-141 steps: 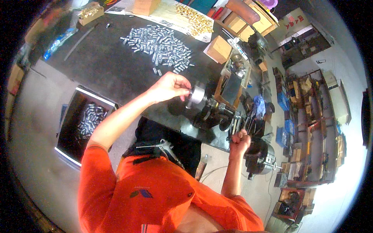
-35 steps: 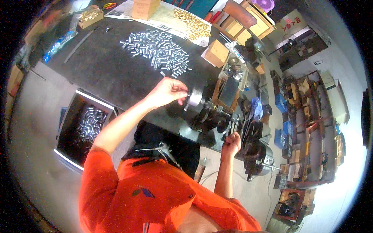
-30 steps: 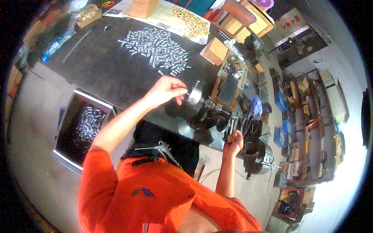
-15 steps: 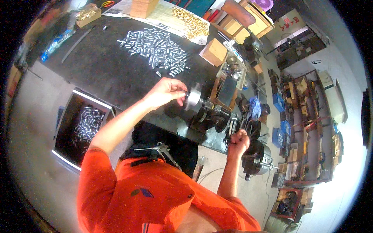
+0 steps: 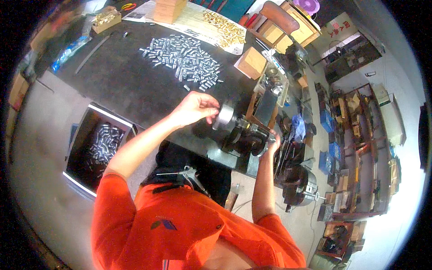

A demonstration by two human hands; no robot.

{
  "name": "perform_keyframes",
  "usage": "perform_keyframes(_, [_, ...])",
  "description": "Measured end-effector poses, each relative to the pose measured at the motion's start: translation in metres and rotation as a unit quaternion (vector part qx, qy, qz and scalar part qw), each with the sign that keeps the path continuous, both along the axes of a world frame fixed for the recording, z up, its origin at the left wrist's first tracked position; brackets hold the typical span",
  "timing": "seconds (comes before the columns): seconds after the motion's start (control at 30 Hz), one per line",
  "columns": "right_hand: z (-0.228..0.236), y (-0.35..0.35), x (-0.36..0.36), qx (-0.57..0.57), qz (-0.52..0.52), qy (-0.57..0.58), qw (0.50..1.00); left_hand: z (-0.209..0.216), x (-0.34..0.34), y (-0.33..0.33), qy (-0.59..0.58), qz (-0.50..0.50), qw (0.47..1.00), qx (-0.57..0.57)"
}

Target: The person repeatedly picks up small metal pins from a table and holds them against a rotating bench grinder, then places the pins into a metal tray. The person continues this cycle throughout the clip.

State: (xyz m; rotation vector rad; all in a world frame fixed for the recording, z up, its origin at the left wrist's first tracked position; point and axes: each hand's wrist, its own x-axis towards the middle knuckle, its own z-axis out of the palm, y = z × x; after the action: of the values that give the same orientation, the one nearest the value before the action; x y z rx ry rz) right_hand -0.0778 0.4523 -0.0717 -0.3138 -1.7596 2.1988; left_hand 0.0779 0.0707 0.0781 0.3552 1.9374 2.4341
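Note:
My left hand (image 5: 198,109) is at the front face of a round silver chuck (image 5: 225,118) on a small bench lathe. Its thumb and fingers are pinched together there, and whatever sits between them is hidden. To the right, my right hand (image 5: 273,142) is closed at the far end of the lathe's dark slide (image 5: 249,135); what its fingers grip is not clear. Beyond my left hand, a wide pile of small silver metal cylinders (image 5: 182,58) lies on the dark bench (image 5: 121,83).
A box (image 5: 76,153) of similar silver pieces stands left, below bench height. Brass pieces (image 5: 225,29) lie on paper at the back, near wooden blocks (image 5: 251,63). An air gun (image 5: 191,175) is by my lap. A dark motor (image 5: 299,186) and shelves (image 5: 355,153) are at right.
My right hand has moved up and inward along the lathe, away from the motor. My left hand stays at the chuck. The whole view has shifted slightly.

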Motion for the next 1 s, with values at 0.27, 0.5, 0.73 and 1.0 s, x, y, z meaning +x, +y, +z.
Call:
perform_keyframes(0.27, [0.124,-0.028,0.149,-0.218,0.121,-0.012,0.968,-0.002,0.001,-0.001,-0.021,0.002,0.999,0.030])
perform_keyframes(0.5, [0.158,-0.036,0.078,-0.203,0.202,0.097,0.953,-0.001,0.002,0.001,-0.027,-0.005,0.998,0.060])
perform_keyframes(0.73, [0.151,-0.073,0.063,-0.105,0.018,0.062,0.992,-0.008,0.002,0.001,0.000,0.011,0.999,0.052])
perform_keyframes(1.0, [0.168,-0.062,0.101,-0.175,0.080,0.140,0.971,-0.002,0.003,0.001,-0.051,0.011,0.998,-0.023])
